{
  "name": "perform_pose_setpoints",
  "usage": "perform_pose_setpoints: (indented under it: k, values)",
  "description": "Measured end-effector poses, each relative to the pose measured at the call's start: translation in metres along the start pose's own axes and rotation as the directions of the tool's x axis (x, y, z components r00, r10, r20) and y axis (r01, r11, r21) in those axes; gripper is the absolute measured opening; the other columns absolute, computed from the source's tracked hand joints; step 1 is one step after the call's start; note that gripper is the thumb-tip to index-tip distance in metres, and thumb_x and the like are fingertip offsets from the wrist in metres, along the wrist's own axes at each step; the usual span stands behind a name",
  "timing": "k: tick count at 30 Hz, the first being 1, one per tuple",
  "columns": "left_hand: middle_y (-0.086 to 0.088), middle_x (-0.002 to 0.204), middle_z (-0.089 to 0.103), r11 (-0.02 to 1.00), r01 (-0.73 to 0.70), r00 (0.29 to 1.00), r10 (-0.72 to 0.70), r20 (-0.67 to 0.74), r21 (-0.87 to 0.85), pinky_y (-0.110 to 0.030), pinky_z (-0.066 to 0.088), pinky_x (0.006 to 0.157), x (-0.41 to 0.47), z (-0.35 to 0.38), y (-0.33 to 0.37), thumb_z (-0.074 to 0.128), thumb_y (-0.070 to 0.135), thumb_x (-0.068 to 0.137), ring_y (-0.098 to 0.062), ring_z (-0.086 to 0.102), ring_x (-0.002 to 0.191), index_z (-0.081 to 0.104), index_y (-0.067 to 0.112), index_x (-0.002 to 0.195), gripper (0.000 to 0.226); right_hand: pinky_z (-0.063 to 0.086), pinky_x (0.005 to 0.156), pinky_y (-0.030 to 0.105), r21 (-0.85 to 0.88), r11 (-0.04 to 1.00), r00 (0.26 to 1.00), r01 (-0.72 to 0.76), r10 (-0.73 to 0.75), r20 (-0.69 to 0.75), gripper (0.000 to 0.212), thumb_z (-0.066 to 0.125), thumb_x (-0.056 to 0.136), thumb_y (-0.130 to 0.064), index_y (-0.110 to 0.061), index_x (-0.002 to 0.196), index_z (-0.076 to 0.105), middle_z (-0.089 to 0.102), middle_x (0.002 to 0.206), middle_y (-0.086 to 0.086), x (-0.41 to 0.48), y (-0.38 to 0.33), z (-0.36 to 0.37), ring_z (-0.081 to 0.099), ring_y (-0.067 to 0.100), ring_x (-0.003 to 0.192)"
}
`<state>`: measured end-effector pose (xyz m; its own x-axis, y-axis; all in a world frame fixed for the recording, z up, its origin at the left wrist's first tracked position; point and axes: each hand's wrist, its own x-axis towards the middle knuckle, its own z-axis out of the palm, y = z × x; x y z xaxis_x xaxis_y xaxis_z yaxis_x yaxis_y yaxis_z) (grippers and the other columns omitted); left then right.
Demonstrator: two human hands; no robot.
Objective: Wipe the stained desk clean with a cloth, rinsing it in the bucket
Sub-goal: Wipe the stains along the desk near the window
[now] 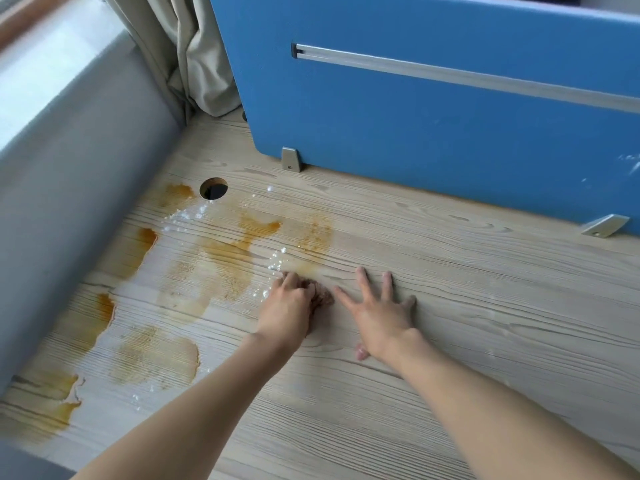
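Head view of a wood-grain counter (485, 306). The left hand (289, 306) rests near the middle, its fingers curled round a small brown cloth (323, 296), bunched and pressed to the surface. Just right of the cloth, the right hand (382, 317) lies palm down, its fingers (363, 282) spread flat on the wood. Orange-brown stains (235, 258) cover the left part of the counter, from the cable hole (213, 188) at the far left to the near edge. White specks (277, 258) lie among the stains, just beyond the left hand. A blue partition (433, 109) stands along the far side on metal brackets (290, 160), with a curtain (194, 53) to its left.
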<state>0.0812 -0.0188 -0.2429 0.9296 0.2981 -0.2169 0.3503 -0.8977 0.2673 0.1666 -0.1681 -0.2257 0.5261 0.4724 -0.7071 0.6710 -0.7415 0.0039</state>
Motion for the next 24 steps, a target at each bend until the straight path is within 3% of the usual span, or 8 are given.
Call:
perform_pose_setpoints:
  k: [4,7,12,15,24]
  values:
    - [-0.005,0.117,0.052,1.0,-0.009,1.0,0.009,-0.02,-0.026,-0.033,0.048,0.082,0.012,-0.001,-0.008,0.053,0.008,0.094,-0.028,0.048,0.104,0.068,0.018,0.111,0.024,0.013,0.107,0.08,0.003,1.0,0.999,-0.023,0.023,-0.035,0.128,0.084,0.072,-0.046,-0.05,0.152,-0.016,-0.034,0.16,0.007,-0.001,0.001,0.0,-0.02,0.05,0.147]
    - [-0.007,0.109,0.053,0.998,0.057,0.997,-0.058,-0.043,-0.04,-0.036,0.05,0.082,0.024,-0.002,-0.005,0.05,0.004,0.093,-0.029,0.05,0.101,0.068,0.014,0.106,0.024,0.017,0.106,0.079,0.039,0.998,0.998,-0.058,0.058,-0.01,0.133,0.086,0.066,-0.052,-0.053,0.15,-0.018,-0.035,0.16,0.009,0.002,0.005,-0.003,-0.02,0.051,0.146]
    - [-0.005,0.112,0.052,0.999,-0.021,1.0,0.021,-0.007,-0.031,-0.032,0.047,0.084,0.007,0.004,0.0,0.053,0.006,0.094,-0.027,0.049,0.103,0.067,0.017,0.111,0.025,0.021,0.106,0.078,0.133,0.99,0.999,-0.034,0.038,-0.025,0.116,0.084,0.073,-0.049,-0.053,0.152,-0.001,-0.027,0.163,-0.001,0.012,0.013,-0.018,-0.017,0.048,0.148]
    - [-0.007,0.108,0.052,0.999,0.017,0.998,-0.02,-0.06,-0.047,-0.033,0.047,0.083,0.031,-0.002,-0.011,0.055,0.006,0.092,-0.029,0.05,0.098,0.068,0.016,0.105,0.022,0.017,0.107,0.079,0.159,0.985,0.996,-0.066,0.074,-0.043,0.115,0.082,0.078,-0.043,-0.049,0.155,-0.004,-0.028,0.163,0.0,0.015,0.013,-0.021,-0.018,0.044,0.149]
    - [-0.004,0.095,0.052,0.997,-0.001,0.997,-0.005,-0.077,-0.081,-0.028,0.035,0.067,0.04,-0.005,-0.003,0.051,0.009,0.096,-0.027,0.057,0.088,0.07,0.012,0.096,0.019,0.018,0.105,0.08,0.146,0.987,0.996,-0.067,0.074,-0.043,0.116,0.081,0.078,-0.046,-0.052,0.153,-0.008,-0.03,0.163,0.0,0.02,0.015,-0.019,-0.019,0.044,0.149]
